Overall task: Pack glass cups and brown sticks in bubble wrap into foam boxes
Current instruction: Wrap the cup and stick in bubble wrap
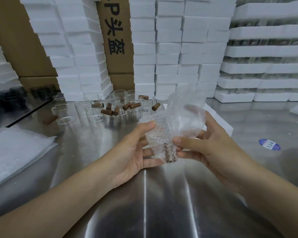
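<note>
Both hands grip the bubble wrap (pixel 175 122) between them: left hand (pixel 136 150) pinches its left edge, right hand (pixel 205 146) its right, stick (pixel 169 154) inside.

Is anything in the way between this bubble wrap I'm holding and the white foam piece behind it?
Nothing visible does. The left hand and right hand hold the bubble wrap, brown stick inside, over the steel table; the white foam piece lies just beyond, partly hidden by the right hand.

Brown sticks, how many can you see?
10: one stick inside the held bubble wrap, one alone at left, eight among the glass cups. More may hide behind the glass.
</note>
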Action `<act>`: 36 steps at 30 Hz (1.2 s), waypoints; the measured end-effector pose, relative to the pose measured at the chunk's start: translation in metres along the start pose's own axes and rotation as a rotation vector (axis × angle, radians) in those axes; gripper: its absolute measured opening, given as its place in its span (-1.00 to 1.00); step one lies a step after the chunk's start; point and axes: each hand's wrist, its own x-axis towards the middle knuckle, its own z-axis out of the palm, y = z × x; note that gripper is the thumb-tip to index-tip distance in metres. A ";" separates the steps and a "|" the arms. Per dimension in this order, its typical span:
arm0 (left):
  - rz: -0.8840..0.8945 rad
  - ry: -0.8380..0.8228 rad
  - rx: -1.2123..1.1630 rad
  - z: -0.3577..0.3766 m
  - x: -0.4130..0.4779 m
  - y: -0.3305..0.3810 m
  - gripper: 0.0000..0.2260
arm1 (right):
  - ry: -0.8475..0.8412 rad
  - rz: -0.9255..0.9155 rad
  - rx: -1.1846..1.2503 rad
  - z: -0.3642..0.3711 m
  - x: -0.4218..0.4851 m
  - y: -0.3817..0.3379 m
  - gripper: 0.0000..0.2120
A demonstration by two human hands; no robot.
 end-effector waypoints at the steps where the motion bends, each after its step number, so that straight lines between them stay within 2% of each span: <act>1: -0.010 -0.009 -0.005 0.000 0.000 0.001 -0.28 | -0.033 -0.017 -0.029 0.000 0.000 -0.001 -0.46; 4: -0.031 -0.026 0.000 -0.001 0.000 0.003 -0.26 | -0.095 -0.037 -0.085 -0.001 0.000 -0.002 -0.80; 7: -0.038 -0.026 0.014 0.000 0.000 0.005 -0.26 | -0.082 -0.160 -0.288 -0.004 0.001 -0.001 -0.88; 10: -0.052 -0.011 0.056 0.000 0.002 0.005 -0.22 | 0.032 -0.385 -0.619 -0.004 -0.001 0.001 -0.95; 12: -0.067 -0.017 0.075 0.000 0.002 0.005 -0.21 | 0.064 -0.491 -0.717 -0.002 -0.003 -0.001 -0.95; 14: -0.085 -0.027 0.089 0.000 0.003 0.006 -0.20 | 0.055 -0.535 -0.743 -0.003 -0.004 -0.001 -0.77; 19: -0.115 -0.035 0.101 -0.001 0.002 0.006 -0.21 | 0.042 -0.472 -0.603 -0.002 -0.002 -0.001 -0.42; 20: -0.115 -0.035 0.095 -0.001 0.002 0.006 -0.25 | 0.040 -0.473 -0.611 -0.002 -0.002 -0.001 -0.41; 24: -0.093 -0.046 0.047 -0.002 0.002 0.006 -0.37 | 0.039 -0.533 -0.793 -0.002 -0.004 -0.002 -0.71; 28: -0.101 -0.034 0.035 -0.002 0.003 0.006 -0.40 | -0.115 -0.517 -1.009 -0.004 -0.007 -0.004 -0.81; 30: -0.097 -0.026 0.047 -0.002 0.004 0.005 -0.43 | -0.206 -0.457 -1.101 -0.006 -0.009 -0.009 -0.81; 33: -0.087 -0.030 0.064 -0.002 0.003 0.004 -0.44 | -0.282 -0.420 -1.056 -0.008 -0.011 -0.015 -0.74; 36: -0.079 -0.050 0.078 0.000 0.002 0.005 -0.45 | -0.189 -0.448 -0.954 -0.006 -0.010 -0.012 -0.68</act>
